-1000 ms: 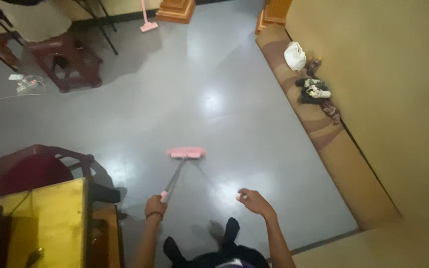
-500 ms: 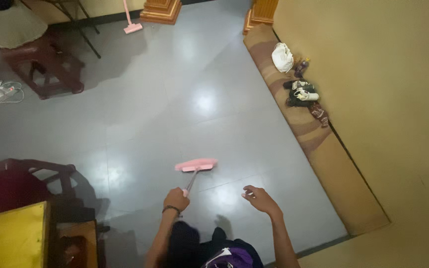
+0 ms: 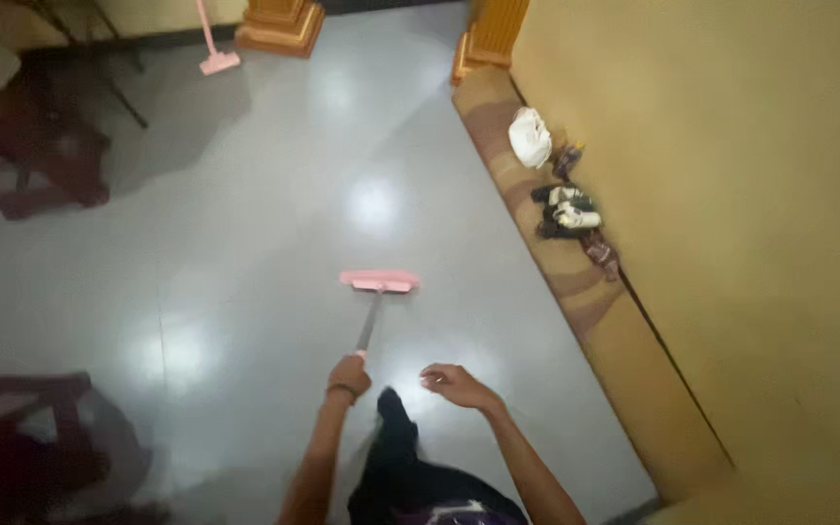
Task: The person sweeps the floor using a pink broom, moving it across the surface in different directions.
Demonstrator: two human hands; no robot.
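Gripping pink broom (image 3: pixel 378 283), left hand (image 3: pixel 349 375), white bag (image 3: pixel 529 137) by wall

Ahead of my left hand (image 3: pixel 349 374) the grey floor (image 3: pixel 274 185) lies open past the pink broom head (image 3: pixel 379 281). To its left stands a dark red chair (image 3: pixel 21 447); right of my right hand (image 3: pixel 449 384), shoes (image 3: pixel 566 209) and a white bag (image 3: pixel 530 137) line the wall (image 3: pixel 731 194).

Pink broom (image 3: pixel 378 284), glossy grey floor (image 3: pixel 245 214), brown wavy-banded rug (image 3: pixel 576 282).
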